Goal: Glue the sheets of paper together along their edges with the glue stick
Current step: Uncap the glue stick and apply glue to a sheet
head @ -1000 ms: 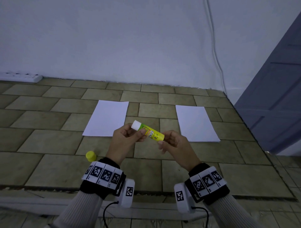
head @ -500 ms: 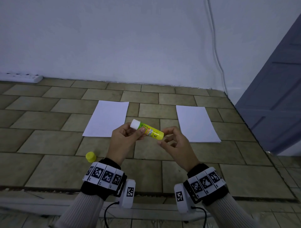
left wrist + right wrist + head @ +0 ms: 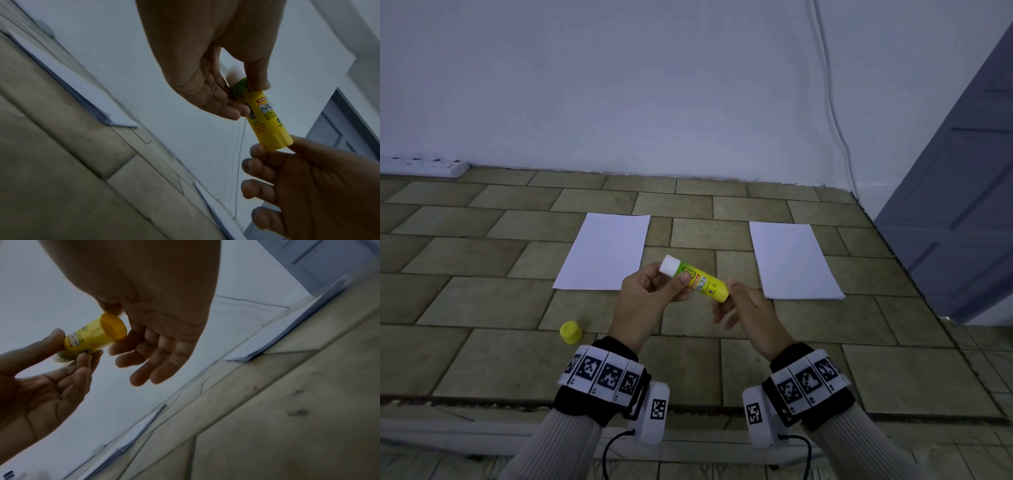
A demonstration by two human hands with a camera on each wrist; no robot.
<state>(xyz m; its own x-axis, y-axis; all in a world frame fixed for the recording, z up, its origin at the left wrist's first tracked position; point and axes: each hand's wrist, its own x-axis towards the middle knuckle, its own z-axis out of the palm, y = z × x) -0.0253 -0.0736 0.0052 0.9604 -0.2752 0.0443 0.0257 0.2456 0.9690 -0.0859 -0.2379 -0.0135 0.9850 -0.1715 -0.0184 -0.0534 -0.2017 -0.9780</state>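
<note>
We find the glue stick [image 3: 695,283] held in the air between both hands, above the tiled floor [image 3: 482,359] and between the two sheets. The left hand [image 3: 650,301] pinches the barrel near its white glue end with thumb and fingers, which steadies the tube and keeps the glue clear of the skin. The right hand [image 3: 743,310] has thumb and forefinger at the yellow base; its other fingers [image 3: 144,369] hang loose. We judge this grip suits turning the base to wind glue out, though the right wrist view is blurred at the forefinger and we cannot confirm how firmly it bears on the base.

The cap [image 3: 570,331] stands on the floor near the left wrist, off the stick and out of the working area, so the glue is exposed and ready.

The left sheet [image 3: 604,251] and right sheet [image 3: 792,262] lie flat and well apart, neither overlapping nor touching. No glue is visible on either edge. We judge the task is at preparation: no edge has been coated and the sheets have not been brought together.
</note>
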